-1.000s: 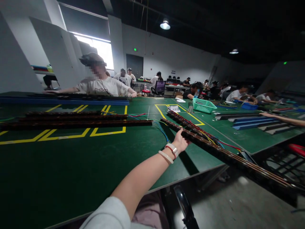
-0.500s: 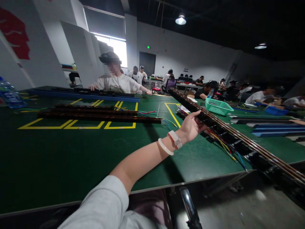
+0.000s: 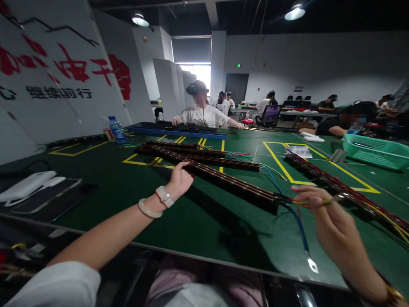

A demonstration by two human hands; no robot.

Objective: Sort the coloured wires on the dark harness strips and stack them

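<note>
A long black busbar rail (image 3: 228, 181) with copper-coloured strips slants above the green table (image 3: 198, 221), its near end raised over its shadow. My left hand (image 3: 180, 181) is closed around the rail left of its middle. At the near end, my right hand (image 3: 332, 226) pinches the yellow-green and red wires (image 3: 298, 201) coming out of it. A blue wire (image 3: 298, 224) hangs down from the same end, tipped with a silver ring terminal (image 3: 312, 265). Behind, more rails (image 3: 236, 163) with loose wires lie inside yellow tape outlines, partly covered by the held one.
At right lie another rail with wires (image 3: 338, 189) and a green basket (image 3: 377, 151). A water bottle (image 3: 117, 130), a white power bank (image 3: 28, 185) and a dark phone (image 3: 75, 200) are at left. Across the table sits a person (image 3: 204, 115) with a blue-edged rail (image 3: 179, 131).
The rail has swung left over the table with my left hand. My right hand has come into view, holding its wires. The camera view has turned left.
</note>
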